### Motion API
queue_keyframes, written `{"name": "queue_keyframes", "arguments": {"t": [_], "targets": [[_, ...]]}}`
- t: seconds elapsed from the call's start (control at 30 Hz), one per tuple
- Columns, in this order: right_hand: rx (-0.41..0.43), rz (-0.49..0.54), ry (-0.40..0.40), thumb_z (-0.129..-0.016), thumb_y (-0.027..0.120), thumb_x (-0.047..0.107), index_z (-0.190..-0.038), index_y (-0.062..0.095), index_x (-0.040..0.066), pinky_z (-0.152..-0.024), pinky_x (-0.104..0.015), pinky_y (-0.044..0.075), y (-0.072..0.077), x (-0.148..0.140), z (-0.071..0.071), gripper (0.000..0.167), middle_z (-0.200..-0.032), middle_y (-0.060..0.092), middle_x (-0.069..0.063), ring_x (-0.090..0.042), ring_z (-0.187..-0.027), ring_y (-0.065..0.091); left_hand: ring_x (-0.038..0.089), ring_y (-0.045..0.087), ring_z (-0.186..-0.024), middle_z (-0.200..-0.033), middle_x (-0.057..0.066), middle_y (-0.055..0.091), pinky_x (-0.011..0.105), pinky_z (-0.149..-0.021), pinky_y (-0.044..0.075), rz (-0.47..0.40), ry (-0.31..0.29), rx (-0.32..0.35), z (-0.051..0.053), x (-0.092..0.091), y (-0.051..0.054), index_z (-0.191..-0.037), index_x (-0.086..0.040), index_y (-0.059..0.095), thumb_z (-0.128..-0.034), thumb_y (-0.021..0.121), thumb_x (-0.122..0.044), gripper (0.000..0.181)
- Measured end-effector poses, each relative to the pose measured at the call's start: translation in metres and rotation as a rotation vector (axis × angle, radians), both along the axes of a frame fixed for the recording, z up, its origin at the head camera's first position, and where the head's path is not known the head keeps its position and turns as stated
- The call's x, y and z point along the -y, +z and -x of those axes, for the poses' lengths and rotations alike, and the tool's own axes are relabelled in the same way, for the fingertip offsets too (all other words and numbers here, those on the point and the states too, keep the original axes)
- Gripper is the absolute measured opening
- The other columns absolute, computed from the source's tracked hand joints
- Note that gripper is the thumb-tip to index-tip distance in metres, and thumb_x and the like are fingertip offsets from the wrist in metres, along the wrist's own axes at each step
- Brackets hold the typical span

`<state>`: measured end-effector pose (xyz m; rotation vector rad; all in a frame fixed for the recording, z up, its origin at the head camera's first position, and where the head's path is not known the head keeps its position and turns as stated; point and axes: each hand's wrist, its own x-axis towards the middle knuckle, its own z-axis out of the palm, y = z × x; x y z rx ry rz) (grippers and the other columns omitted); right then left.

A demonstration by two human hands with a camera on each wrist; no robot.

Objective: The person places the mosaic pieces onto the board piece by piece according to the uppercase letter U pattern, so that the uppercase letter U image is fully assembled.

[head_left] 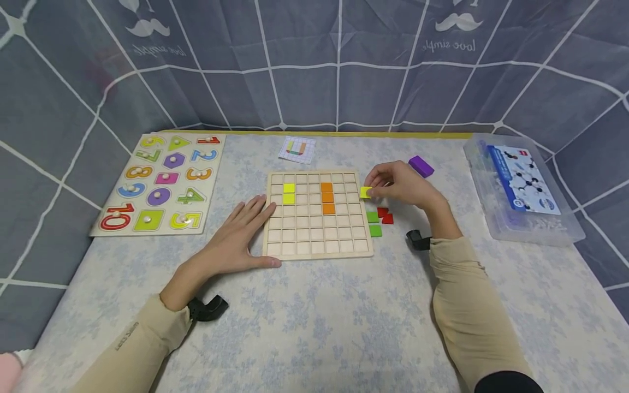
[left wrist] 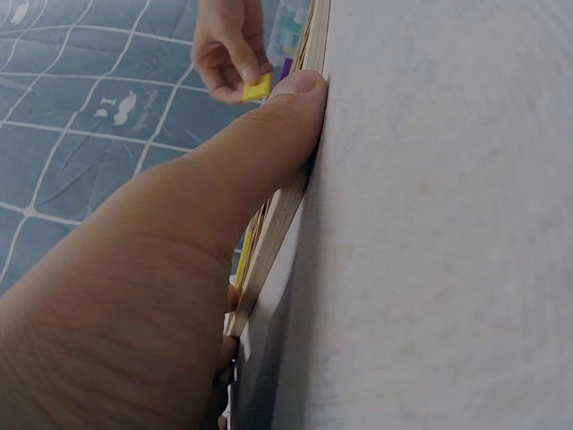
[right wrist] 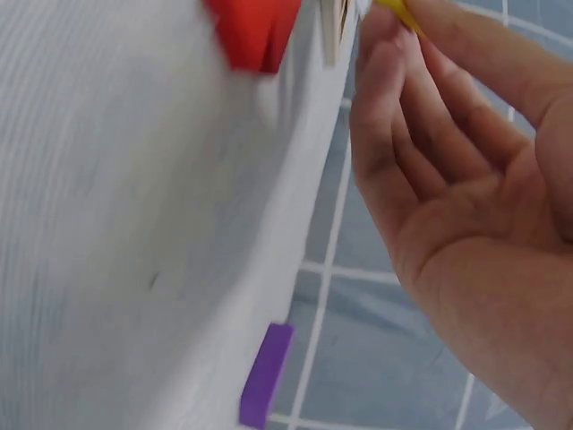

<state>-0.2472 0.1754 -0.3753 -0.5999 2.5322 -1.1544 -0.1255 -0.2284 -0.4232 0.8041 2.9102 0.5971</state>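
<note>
A wooden grid board (head_left: 316,240) lies in the middle of the table. Two yellow square tiles (head_left: 289,193) sit in its left part, and a column of three orange tiles (head_left: 327,198) in its right part. My left hand (head_left: 236,237) rests at the board's left edge, fingers spread straight, thumb at the near corner. Just beyond the right edge, my right hand (head_left: 405,185) pinches a yellow tile (head_left: 366,192) between thumb and fingers; the left wrist view shows this pinched tile (left wrist: 257,87) too. Green tiles (head_left: 375,230) and red tiles (head_left: 387,218) lie beside the board, below the right hand.
A picture card (head_left: 297,150) with a coloured pattern lies behind the board. Purple tiles or a block (head_left: 421,166) lie past the right hand. A number-and-shape puzzle board (head_left: 159,185) is at left, a clear plastic box (head_left: 530,185) at right. A grey curtain (head_left: 314,98) hangs behind.
</note>
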Motion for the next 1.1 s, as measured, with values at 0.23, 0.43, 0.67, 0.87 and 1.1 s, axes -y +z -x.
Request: {"name": "queue_keyframes", "arguments": {"t": [0.23,0.43,0.67,0.87,1.1], "targets": [[-0.051,0.038,0.011,-0.098,0.077,0.012,-0.106,0.077,0.006,-0.077,-0.030,0.053,0.001,0.037,-0.013,0.010,-0.096,0.076,-0.011,-0.026,-0.089,0.070,0.033,0.007,-0.165,-0.178,0.015,0.010,0.052,-0.135,0.006,0.000,-0.012,0.004,0.001,-0.004,-0.004,-0.170,-0.013,0.018,-0.0785,0.081,-0.069,0.125],[-0.074,0.027,0.027,-0.097,0.077,0.011,-0.103,0.079,0.007,-0.079,-0.034,0.054,0.001,0.084,-0.020,0.008,-0.091,0.076,-0.007,-0.022,-0.084,0.071,0.032,0.006,-0.165,-0.178,0.015,0.010,0.053,-0.135,0.005,0.004,0.002,0.013,0.001,-0.004,-0.003,-0.170,-0.013,0.018,-0.0782,0.081,-0.069,0.125],[-0.055,0.002,-0.002,-0.096,0.078,0.008,-0.099,0.079,0.006,-0.067,-0.028,0.054,0.001,0.126,-0.028,0.004,-0.086,0.076,-0.006,-0.024,-0.074,0.070,0.031,0.006,-0.166,-0.178,0.014,0.009,0.052,-0.135,0.005,0.010,0.005,0.016,0.000,-0.004,-0.001,-0.171,-0.014,0.017,-0.0793,0.080,-0.069,0.124],[-0.086,-0.011,0.005,-0.096,0.077,0.006,-0.095,0.077,0.003,-0.068,-0.028,0.055,0.001,0.147,-0.036,0.003,-0.084,0.075,-0.008,-0.021,-0.072,0.068,0.032,0.006,-0.166,-0.178,0.014,0.008,0.052,-0.135,0.004,0.010,0.002,0.024,0.000,-0.003,0.001,-0.171,-0.014,0.017,-0.0798,0.080,-0.069,0.124],[-0.165,-0.058,0.015,-0.094,0.079,0.005,-0.087,0.078,0.005,-0.081,-0.032,0.052,-0.001,0.166,-0.040,0.007,-0.078,0.072,-0.006,-0.018,-0.075,0.064,0.032,0.006,-0.166,-0.178,0.014,0.009,0.053,-0.135,0.004,0.017,0.003,0.021,0.000,0.001,0.002,-0.171,-0.014,0.017,-0.0802,0.079,-0.069,0.123]]}}
